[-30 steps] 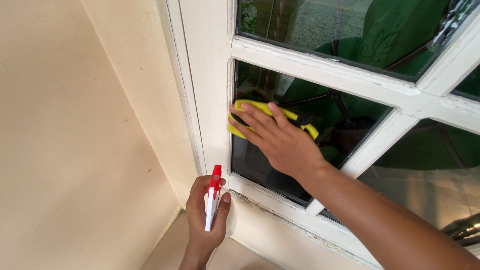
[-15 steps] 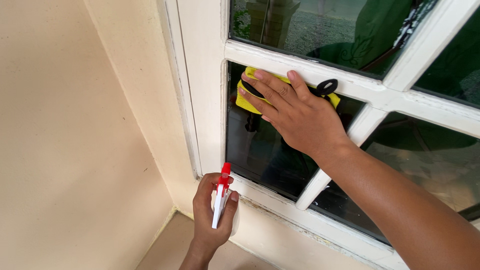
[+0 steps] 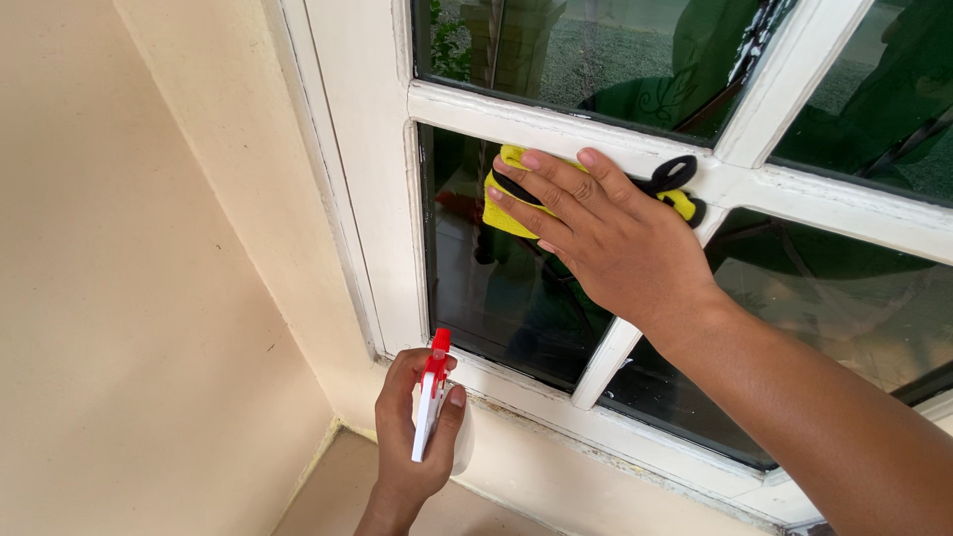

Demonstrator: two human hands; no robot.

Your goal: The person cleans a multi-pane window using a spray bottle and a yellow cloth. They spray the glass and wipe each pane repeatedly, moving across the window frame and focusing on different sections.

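At frame centre the right hand (image 3: pixel 606 233) presses a yellow cloth (image 3: pixel 508 203) flat against the glass pane (image 3: pixel 496 298), fingers spread, while the left hand (image 3: pixel 417 427) — lower centre — grips a spray bottle (image 3: pixel 430 397) loosely enough that it could slip.

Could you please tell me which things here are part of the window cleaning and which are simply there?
In use: yellow cloth under right hand; spray bottle in left hand; glass pane.
Simply there: cream wall; floor.
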